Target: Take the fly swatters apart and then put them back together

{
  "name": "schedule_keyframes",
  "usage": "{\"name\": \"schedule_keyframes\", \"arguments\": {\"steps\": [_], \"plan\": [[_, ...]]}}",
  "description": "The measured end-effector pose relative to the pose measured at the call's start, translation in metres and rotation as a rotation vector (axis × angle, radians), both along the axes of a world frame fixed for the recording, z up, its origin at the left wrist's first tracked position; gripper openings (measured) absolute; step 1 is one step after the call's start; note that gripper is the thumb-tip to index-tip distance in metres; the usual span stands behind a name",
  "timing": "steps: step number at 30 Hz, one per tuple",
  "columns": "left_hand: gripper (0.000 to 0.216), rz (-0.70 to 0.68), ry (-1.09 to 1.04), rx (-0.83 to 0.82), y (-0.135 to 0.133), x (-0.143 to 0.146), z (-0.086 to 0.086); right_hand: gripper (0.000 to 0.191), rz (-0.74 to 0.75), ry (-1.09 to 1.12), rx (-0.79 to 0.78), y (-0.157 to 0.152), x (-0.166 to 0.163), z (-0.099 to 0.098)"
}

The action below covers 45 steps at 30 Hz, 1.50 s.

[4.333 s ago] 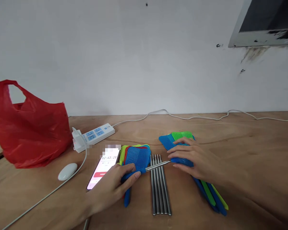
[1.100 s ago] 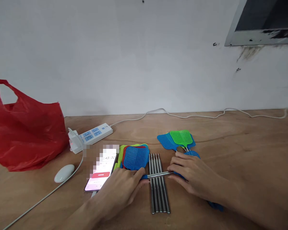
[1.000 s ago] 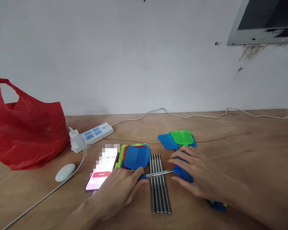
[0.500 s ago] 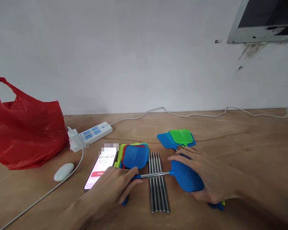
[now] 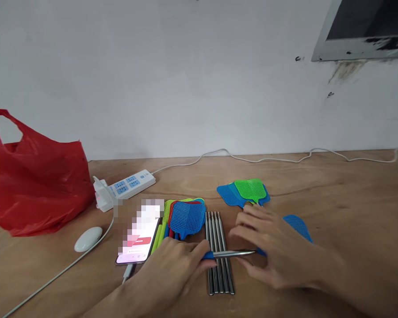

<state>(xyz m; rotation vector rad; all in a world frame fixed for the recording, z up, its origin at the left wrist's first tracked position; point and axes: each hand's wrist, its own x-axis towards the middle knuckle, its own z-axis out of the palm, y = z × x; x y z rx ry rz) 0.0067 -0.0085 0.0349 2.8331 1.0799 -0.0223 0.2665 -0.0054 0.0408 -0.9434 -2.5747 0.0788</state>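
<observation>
My left hand is closed on the blue handle end of a fly swatter whose thin metal rod lies crosswise over a row of several steel rods. My right hand pinches the rod near its blue mesh head, which sticks out behind the hand. A stack of mesh swatters, blue one on top, lies just left of the rods. Another pile with a green head on top lies beyond my right hand.
A phone with a lit screen lies left of the stack, a cable plugged into it. A white power strip, a white oval mouse-like object and a red plastic bag sit at the left. White cable runs along the wall.
The held swatter has shifted to the right and nearer me; its blue head now sticks out beyond my right hand. My left hand slid right along with the handle.
</observation>
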Motion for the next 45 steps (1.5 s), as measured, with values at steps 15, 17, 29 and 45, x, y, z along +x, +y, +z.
{"name": "schedule_keyframes", "arguments": {"steps": [15, 17, 29, 45], "plan": [[0.046, 0.065, -0.006, 0.039, 0.005, -0.022, -0.005, 0.101, -0.166, -0.173, -0.176, 0.006, 0.037, -0.024], [0.050, 0.054, -0.051, 0.033, 0.004, -0.023, -0.005, 0.102, -0.165, -0.139, -0.171, 0.006, 0.038, -0.025], [0.036, 0.111, -0.066, -0.037, 0.001, -0.021, -0.009, 0.098, -0.140, -0.096, -0.049, 0.004, 0.036, -0.023], [0.027, 0.097, -0.202, -0.140, -0.006, -0.005, -0.012, 0.009, 0.060, -0.158, 0.249, 0.007, -0.012, -0.027]]}}
